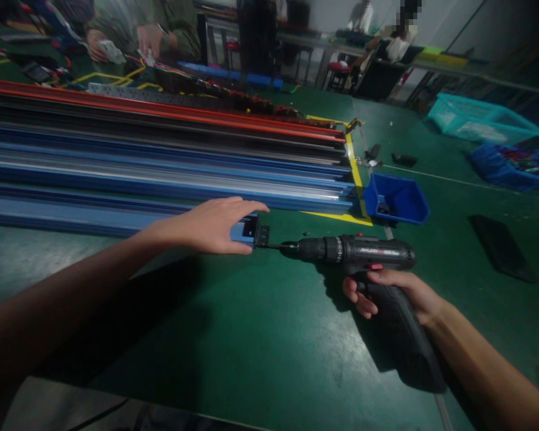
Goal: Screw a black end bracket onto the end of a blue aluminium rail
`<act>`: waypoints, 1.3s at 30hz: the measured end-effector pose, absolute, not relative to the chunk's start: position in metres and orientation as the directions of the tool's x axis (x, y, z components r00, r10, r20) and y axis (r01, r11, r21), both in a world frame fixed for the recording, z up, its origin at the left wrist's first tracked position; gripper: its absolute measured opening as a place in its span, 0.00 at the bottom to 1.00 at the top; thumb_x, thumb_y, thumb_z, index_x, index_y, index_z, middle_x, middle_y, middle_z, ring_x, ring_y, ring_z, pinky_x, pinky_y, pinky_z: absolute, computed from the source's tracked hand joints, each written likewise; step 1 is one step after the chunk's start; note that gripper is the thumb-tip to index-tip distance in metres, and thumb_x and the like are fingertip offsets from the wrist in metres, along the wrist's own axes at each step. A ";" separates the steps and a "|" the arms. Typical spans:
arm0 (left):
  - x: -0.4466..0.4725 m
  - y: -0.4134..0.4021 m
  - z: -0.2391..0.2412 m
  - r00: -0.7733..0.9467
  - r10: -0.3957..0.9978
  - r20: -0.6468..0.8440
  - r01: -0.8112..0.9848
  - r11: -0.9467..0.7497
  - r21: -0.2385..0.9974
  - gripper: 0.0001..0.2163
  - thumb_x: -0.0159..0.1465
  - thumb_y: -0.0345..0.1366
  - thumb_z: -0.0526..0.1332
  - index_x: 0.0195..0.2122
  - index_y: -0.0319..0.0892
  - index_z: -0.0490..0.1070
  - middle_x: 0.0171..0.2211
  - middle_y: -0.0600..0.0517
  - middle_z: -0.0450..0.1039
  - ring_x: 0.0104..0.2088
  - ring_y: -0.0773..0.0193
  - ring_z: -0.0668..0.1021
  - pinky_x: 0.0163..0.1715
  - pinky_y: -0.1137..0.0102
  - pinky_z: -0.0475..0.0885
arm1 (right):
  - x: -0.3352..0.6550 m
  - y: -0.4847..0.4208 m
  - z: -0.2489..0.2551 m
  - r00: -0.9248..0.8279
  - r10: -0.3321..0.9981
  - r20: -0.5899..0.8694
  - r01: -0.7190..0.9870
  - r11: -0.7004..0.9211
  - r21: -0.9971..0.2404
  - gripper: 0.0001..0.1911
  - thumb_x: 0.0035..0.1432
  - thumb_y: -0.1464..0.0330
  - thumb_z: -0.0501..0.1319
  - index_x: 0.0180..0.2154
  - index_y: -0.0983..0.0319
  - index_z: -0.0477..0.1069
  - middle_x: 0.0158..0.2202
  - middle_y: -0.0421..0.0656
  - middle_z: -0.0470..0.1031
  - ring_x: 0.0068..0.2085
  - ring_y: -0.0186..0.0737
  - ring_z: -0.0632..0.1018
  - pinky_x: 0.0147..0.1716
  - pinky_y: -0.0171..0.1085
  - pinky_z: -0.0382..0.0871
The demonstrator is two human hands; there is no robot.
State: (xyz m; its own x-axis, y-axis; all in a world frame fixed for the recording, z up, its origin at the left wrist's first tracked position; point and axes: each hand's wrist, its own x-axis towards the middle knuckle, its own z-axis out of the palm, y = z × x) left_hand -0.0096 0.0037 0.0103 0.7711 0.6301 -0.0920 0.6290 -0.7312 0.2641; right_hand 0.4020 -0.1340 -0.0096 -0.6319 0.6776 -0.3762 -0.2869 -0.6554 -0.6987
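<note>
While the right hand (404, 290) wraps around the handle of one black cordless drill with red accents (372, 254), the left hand (213, 224) straddles the end of one long blue channel-shaped rail (94, 218), beside one black end cap (263, 233). Over the green desk (269, 335), the drill points left, its barrel's long axis roughly parallel to the rail, its one slim bit (278, 246) at the cap; one open blue plastic bin (406, 211) sits beyond
</note>
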 end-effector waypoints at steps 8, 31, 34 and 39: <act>-0.008 0.004 0.011 0.748 0.660 -0.074 0.648 -0.702 0.296 0.47 0.65 0.60 0.69 0.78 0.47 0.53 0.72 0.39 0.68 0.67 0.42 0.76 0.64 0.56 0.71 | 0.402 -0.133 -0.010 -0.649 0.672 -0.356 -0.289 -0.650 -0.703 0.17 0.71 0.63 0.68 0.47 0.72 0.86 0.42 0.54 0.84 0.34 0.38 0.83 0.39 0.37 0.83; -0.006 0.004 0.012 0.771 0.632 -0.078 0.628 -0.732 0.264 0.34 0.66 0.59 0.68 0.68 0.46 0.69 0.65 0.42 0.75 0.62 0.45 0.77 0.64 0.56 0.69 | 0.403 -0.133 -0.011 -0.652 0.671 -0.352 -0.283 -0.647 -0.708 0.18 0.72 0.62 0.68 0.47 0.72 0.85 0.43 0.55 0.83 0.34 0.38 0.83 0.39 0.37 0.82; -0.006 0.004 0.012 0.771 0.632 -0.080 0.627 -0.730 0.271 0.34 0.66 0.59 0.68 0.68 0.46 0.68 0.65 0.41 0.74 0.62 0.45 0.77 0.63 0.56 0.70 | 0.403 -0.133 -0.011 -0.649 0.667 -0.366 -0.282 -0.657 -0.699 0.17 0.71 0.62 0.68 0.47 0.71 0.85 0.42 0.54 0.83 0.33 0.37 0.83 0.39 0.36 0.81; -0.007 0.005 0.010 0.772 0.631 -0.076 0.626 -0.734 0.262 0.34 0.66 0.58 0.68 0.69 0.47 0.68 0.66 0.42 0.74 0.62 0.46 0.77 0.63 0.57 0.70 | 0.404 -0.133 -0.011 -0.635 0.672 -0.381 -0.264 -0.653 -0.710 0.17 0.71 0.62 0.69 0.45 0.72 0.86 0.40 0.53 0.82 0.31 0.35 0.80 0.37 0.35 0.80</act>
